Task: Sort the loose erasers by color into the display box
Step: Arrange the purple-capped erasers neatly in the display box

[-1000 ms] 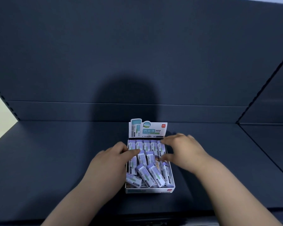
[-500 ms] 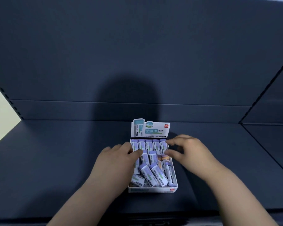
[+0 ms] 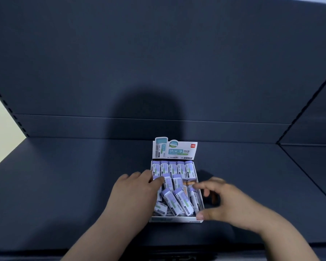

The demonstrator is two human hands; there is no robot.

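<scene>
**Clerk:** Item and location?

**Checker:** White cardboard display box point(image 3: 175, 219) with printed upright header card point(image 3: 177, 150), set on the dark blue shelf point(image 3: 64, 185). A back row of five purple-capped, white-sleeved erasers point(image 3: 172, 167) is aligned side by side. In front of it, loose purple-capped erasers point(image 3: 174, 201) are heaped askew, some slanted across one another. One orange-capped eraser point(image 3: 189, 184) is seen among them, near the right wall.

**Clerk:** Hands?

**Checker:** Left hand point(image 3: 135, 193): released, fingers laid flat on the erasers at the left side of the box. Right hand point(image 3: 233, 202): blurred, fingertips brought close to the orange-capped eraser, thumb set at the front right corner of the box. Whether anything is pinched cannot be told.

**Clerk:** Step in hand?

**Checker:** By judgement, the orange-capped eraser is to be picked out from among the purple ones.

**Clerk:** Handling notes?

**Checker:** The heap is best steadied by the left hand while the orange piece is pinched by its narrow sides and lifted straight up, so that slanted neighbours are not dragged out. The tidy back row should be left undisturbed. The light box may slide if its wall is pushed, so it should be braced
</scene>
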